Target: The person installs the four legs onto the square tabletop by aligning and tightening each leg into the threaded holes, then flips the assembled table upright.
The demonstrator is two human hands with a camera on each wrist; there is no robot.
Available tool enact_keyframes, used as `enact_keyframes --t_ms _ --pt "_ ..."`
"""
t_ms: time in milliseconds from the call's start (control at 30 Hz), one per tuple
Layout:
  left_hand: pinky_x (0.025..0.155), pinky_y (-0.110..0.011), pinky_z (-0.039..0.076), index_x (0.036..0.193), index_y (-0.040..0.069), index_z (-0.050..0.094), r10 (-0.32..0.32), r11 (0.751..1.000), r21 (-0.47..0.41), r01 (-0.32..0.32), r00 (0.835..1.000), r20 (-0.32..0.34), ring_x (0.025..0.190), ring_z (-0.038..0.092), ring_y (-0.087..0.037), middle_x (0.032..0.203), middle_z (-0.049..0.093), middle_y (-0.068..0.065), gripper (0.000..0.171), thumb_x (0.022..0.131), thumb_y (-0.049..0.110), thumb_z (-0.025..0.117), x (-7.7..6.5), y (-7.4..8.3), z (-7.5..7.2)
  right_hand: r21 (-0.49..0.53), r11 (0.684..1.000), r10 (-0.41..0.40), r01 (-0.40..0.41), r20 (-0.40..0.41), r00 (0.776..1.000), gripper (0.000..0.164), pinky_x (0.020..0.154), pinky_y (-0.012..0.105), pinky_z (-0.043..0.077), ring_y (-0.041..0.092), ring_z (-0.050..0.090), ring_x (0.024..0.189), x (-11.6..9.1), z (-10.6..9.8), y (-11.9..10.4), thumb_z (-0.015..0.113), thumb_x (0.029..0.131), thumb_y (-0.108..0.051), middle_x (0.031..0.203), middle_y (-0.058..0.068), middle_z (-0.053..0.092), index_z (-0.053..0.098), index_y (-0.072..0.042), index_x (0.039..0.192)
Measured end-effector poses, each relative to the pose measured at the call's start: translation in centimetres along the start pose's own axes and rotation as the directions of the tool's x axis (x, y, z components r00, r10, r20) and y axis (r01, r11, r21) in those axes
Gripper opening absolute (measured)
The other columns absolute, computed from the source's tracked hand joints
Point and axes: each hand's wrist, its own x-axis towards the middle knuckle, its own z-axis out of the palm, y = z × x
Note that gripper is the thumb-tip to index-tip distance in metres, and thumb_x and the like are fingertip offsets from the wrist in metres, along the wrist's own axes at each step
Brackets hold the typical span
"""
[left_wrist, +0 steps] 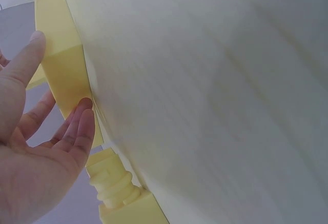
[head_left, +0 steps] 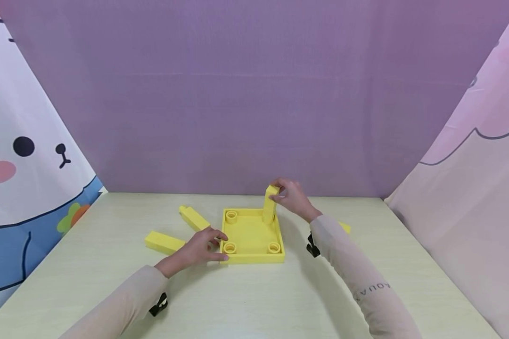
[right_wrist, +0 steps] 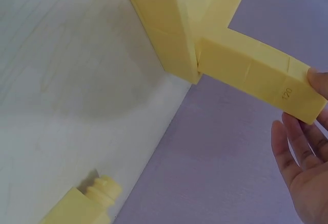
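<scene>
A square yellow panel (head_left: 251, 237) with a raised rim lies flat on the table. Round sockets show in three of its corners. At the far right corner a yellow screw-in leg (head_left: 269, 207) stands upright, and my right hand (head_left: 294, 197) pinches its top between thumb and fingers. That leg's lower end is hidden inside the corner; in the right wrist view the leg (right_wrist: 251, 70) bears the number 120. My left hand (head_left: 200, 247) grips the panel's near left corner, thumb on the front wall and fingers along the left side.
Left of the panel lie two loose yellow legs, one farther back (head_left: 195, 218) and one nearer (head_left: 162, 241). A third leg (head_left: 345, 228) is mostly hidden behind my right forearm; its threaded end (right_wrist: 104, 189) shows in the right wrist view. A purple backdrop (head_left: 246, 103) rises behind the table.
</scene>
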Motion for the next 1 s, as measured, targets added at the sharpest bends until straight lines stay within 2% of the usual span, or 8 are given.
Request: enact_keyframes --t_ms 133,300,433,733,833,900,1000 --pt "0.077 -0.038 0.050 0.110 0.001 0.058 0.010 1.000 -0.006 -0.009 1.000 0.004 0.095 0.059 -0.027 0.105 0.057 -0.010 0.047 0.076 0.029 0.074 0.0 0.0 0.0 -0.002 1.000 -0.004 0.004 0.032 0.999 0.032 0.082 0.042 0.050 0.028 0.061 0.089 0.1 -0.3 0.2 0.070 0.080 -0.011 0.104 0.015 0.064 0.060 0.002 0.108" --pt "0.077 -0.039 0.050 0.110 0.000 0.058 0.014 1.000 -0.010 -0.014 1.000 0.004 0.095 0.059 -0.027 0.105 0.056 -0.009 0.047 0.076 0.029 0.074 0.0 0.0 0.1 -0.002 1.000 0.011 -0.010 0.127 0.992 0.035 0.085 0.039 0.049 0.028 0.058 0.100 0.2 -1.2 0.2 0.069 0.081 -0.014 0.111 0.013 0.061 0.058 -0.003 0.112" --pt "0.078 -0.040 0.050 0.110 0.000 0.058 0.010 1.000 -0.013 -0.010 1.000 0.002 0.095 0.059 -0.027 0.103 0.056 -0.009 0.047 0.076 0.029 0.074 0.0 0.1 0.1 -0.004 1.000 -0.002 0.002 0.171 0.985 0.035 0.085 0.039 0.050 0.028 0.058 0.102 0.4 -1.6 0.1 0.068 0.081 -0.012 0.114 0.014 0.060 0.058 -0.003 0.114" --pt "0.078 -0.040 0.050 0.110 0.001 0.058 0.004 1.000 -0.015 -0.004 1.000 0.004 0.096 0.058 -0.027 0.103 0.055 -0.009 0.047 0.076 0.030 0.074 0.0 0.0 0.0 -0.001 1.000 0.007 -0.007 0.177 0.984 0.037 0.083 0.040 0.051 0.028 0.060 0.099 0.3 -1.6 0.0 0.067 0.083 -0.011 0.117 0.015 0.060 0.058 -0.001 0.118" --pt "0.078 -0.040 0.050 0.110 0.001 0.058 0.003 1.000 -0.015 -0.003 1.000 0.003 0.096 0.058 -0.028 0.104 0.055 -0.010 0.047 0.076 0.030 0.074 -0.1 0.0 -0.1 -0.003 1.000 0.029 -0.029 0.156 0.987 0.037 0.093 0.043 0.043 0.027 0.061 0.097 0.2 -1.3 0.0 0.067 0.083 -0.014 0.115 0.013 0.062 0.059 -0.003 0.117" --pt "0.078 -0.040 0.050 0.110 0.001 0.058 0.004 1.000 -0.016 -0.004 1.000 0.002 0.096 0.058 -0.028 0.104 0.056 -0.010 0.047 0.076 0.030 0.074 -0.1 0.0 -0.1 -0.006 0.999 0.036 -0.035 0.138 0.990 0.037 0.101 0.048 0.032 0.027 0.061 0.095 0.2 -1.2 0.0 0.068 0.082 -0.014 0.113 0.012 0.063 0.060 -0.003 0.117" --pt "0.078 -0.040 0.050 0.110 0.002 0.058 0.004 1.000 -0.017 -0.004 1.000 0.001 0.096 0.058 -0.028 0.105 0.056 -0.010 0.046 0.076 0.029 0.074 -0.1 -0.1 0.0 -0.005 0.999 0.037 -0.037 0.107 0.994 0.037 0.100 0.046 0.034 0.027 0.062 0.092 0.1 -0.9 -0.1 0.068 0.082 -0.014 0.113 0.012 0.063 0.060 -0.003 0.116"
